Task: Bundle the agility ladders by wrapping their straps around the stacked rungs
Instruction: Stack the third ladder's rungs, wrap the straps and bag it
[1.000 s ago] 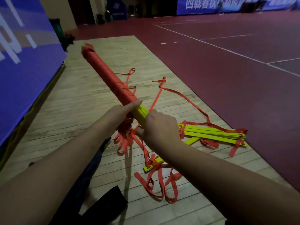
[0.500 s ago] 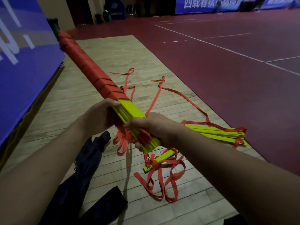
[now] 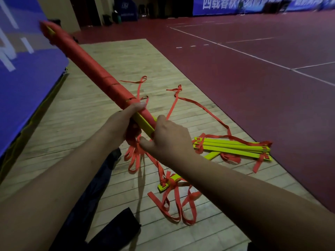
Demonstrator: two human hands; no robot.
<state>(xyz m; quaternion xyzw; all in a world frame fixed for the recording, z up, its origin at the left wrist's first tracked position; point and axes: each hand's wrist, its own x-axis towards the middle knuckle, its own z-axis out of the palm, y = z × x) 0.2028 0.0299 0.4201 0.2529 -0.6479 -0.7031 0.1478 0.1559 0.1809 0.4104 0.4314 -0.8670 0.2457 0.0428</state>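
Since half a second ago the right hand (image 3: 170,136) has slid up the bundle of stacked rungs (image 3: 101,78), so less bare yellow shows between the two hands, and the bundle's far end sits slightly lower against the blue padded wall (image 3: 23,73). Both hands hold the bundle in the air, tilted up and away to the left, wrapped in orange strap along most of its length. Left hand (image 3: 125,124) grips it from below with fingers clamped on the last wrapped turns, thumb laid along the top; right hand's fingers close over the yellow end just beside it, the thumb pointing left near the hanging loose strap loops (image 3: 134,156). On the wooden floor (image 3: 112,57) lie a second ladder's yellow rungs (image 3: 232,147), fanned and unwrapped, with orange straps trailing around them. A dark cloth bag (image 3: 116,230) lies near the left forearm.
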